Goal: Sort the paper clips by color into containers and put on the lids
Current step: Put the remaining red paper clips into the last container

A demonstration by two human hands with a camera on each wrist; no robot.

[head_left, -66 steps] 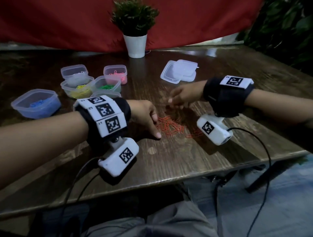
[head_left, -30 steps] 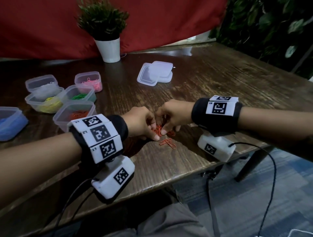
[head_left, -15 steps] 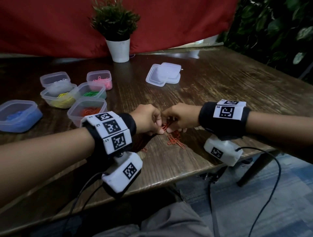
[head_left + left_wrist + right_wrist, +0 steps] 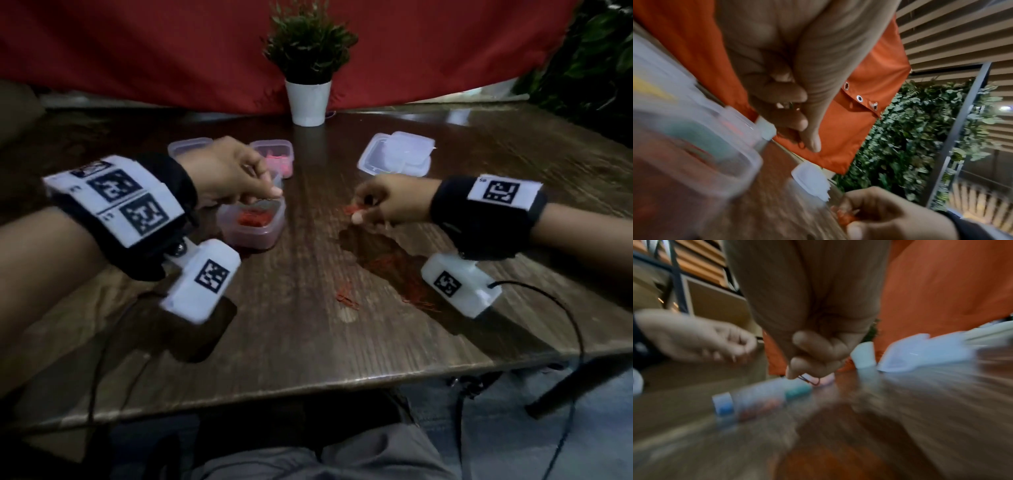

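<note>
Red paper clips: a loose scatter lies on the wooden surface near its front edge, partly shadowed by the right wrist. More red clips sit in the open red-clip container, left of centre. Right hand, raised above the surface, fingers curled, pinches a small bunch of red clips. Left hand hovers over the red-clip container, fingertips drawn together; contents of the pinch cannot be told. Behind it are a pink-clip container and a clear container. Stack of lids lies right of centre, well apart from the containers. Potted plant stands at the far edge.
</note>
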